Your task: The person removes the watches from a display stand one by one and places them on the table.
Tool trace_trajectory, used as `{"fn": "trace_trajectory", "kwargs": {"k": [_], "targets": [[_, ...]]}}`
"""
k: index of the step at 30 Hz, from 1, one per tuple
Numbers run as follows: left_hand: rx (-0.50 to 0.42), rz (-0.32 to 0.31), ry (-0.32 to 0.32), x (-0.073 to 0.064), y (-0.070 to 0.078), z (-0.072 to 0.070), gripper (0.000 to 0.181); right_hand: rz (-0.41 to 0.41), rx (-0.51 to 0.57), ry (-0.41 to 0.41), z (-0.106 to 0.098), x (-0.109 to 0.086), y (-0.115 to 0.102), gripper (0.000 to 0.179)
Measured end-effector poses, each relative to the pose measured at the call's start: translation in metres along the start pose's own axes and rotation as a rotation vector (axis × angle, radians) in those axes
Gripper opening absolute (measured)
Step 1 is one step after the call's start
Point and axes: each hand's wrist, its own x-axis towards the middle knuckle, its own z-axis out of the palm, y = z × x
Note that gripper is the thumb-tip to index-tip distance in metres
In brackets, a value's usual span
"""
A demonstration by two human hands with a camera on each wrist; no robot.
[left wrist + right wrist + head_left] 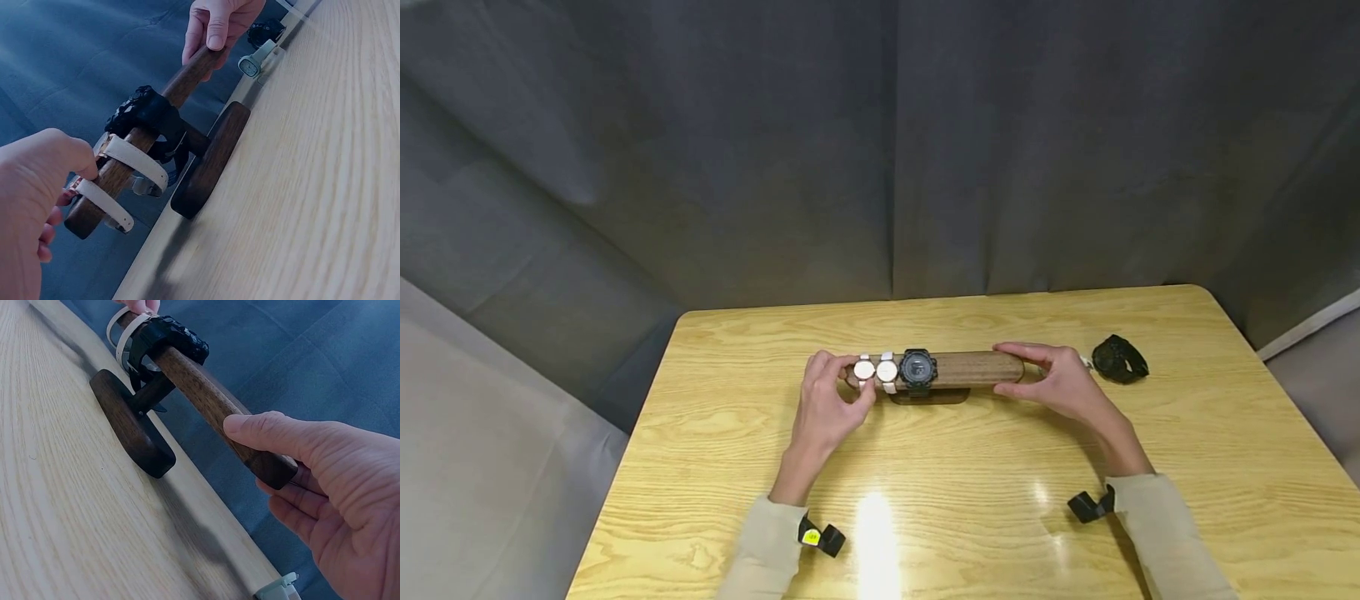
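Observation:
A dark wooden watch stand [973, 369] has a long horizontal bar raised on a short post over a rounded base [215, 156]. Toward the bar's left end, two white-strapped watches [887, 372] sit side by side, and a chunky black watch [917, 368] is strapped on right of them. My left hand [829, 406] pinches the left end around the outermost white watch, its thumb on the bar between the white straps in the left wrist view. At the bare right end, my right hand [1067, 385] grips the bar, thumb on the near side and fingers beyond.
Right of the stand, another black watch [1116, 360] lies on the wooden table [737, 467]. Beside it is a pale green watch [250, 65] with a square face. A dark curtain [775, 167] hangs behind the table's far edge.

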Motion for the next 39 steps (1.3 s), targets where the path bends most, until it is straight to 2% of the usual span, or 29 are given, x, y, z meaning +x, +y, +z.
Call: {"fn": "trace_trajectory", "kwargs": {"k": [12, 19, 26, 33, 39], "targets": [[-0.032, -0.024, 0.067, -0.0014, -0.0004, 0.0035, 0.034, -0.003, 0.012, 0.003, 0.0000, 0.0000, -0.0005, 0.059], [-0.056, -0.046, 0.068, -0.0024, -0.0012, 0.0023, 0.030, -0.004, -0.014, 0.006, 0.0004, -0.0001, -0.0005, 0.058], [-0.055, -0.072, 0.059, -0.0027, -0.0020, 0.0008, 0.029, 0.009, 0.012, 0.001, 0.0008, -0.0002, -0.0006, 0.058], [-0.052, -0.103, 0.054, -0.0014, -0.0038, -0.0005, 0.028, 0.006, -0.006, 0.008, 0.0014, 0.0002, -0.0001, 0.059], [-0.045, -0.107, 0.056, -0.0008, -0.0054, -0.0016, 0.029, 0.012, 0.021, 0.005, 0.0015, 0.0000, -0.0011, 0.058]]}}
